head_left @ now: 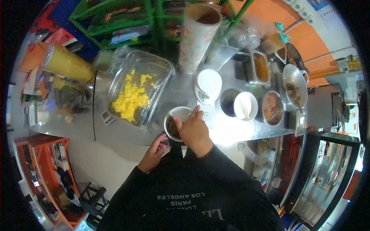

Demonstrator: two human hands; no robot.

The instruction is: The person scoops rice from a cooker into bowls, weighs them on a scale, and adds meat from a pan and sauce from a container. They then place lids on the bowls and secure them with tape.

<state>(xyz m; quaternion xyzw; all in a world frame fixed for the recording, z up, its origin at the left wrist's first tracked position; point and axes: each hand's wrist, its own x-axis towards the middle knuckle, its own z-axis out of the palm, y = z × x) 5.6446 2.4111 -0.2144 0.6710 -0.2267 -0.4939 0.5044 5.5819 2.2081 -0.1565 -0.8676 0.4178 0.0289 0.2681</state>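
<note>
A white bowl (166, 122) with dark brown contents sits near the front edge of the steel counter. My right hand (194, 133) reaches over its right side, thumb and fingers apart, the thumb above the contents and the fingertips by the far right rim. Its palm side is hidden. Just off the bowl's near left rim is my left hand (155, 151), fingers loosely bent and apart, with no held object showing. Beyond the right hand stands a white round kitchen scale (209, 85). To the left lies a clear rectangular tray (115, 85) with yellow crumbled food (131, 99).
A small timer (108, 117) lies by the tray. Rightward are a white bowl (245, 106), a bowl of reddish food (272, 108), a metal container of orange sauce (261, 67) and a pan (295, 82). A tall patterned cylinder (196, 42) stands behind the scale, before green racks (154, 30).
</note>
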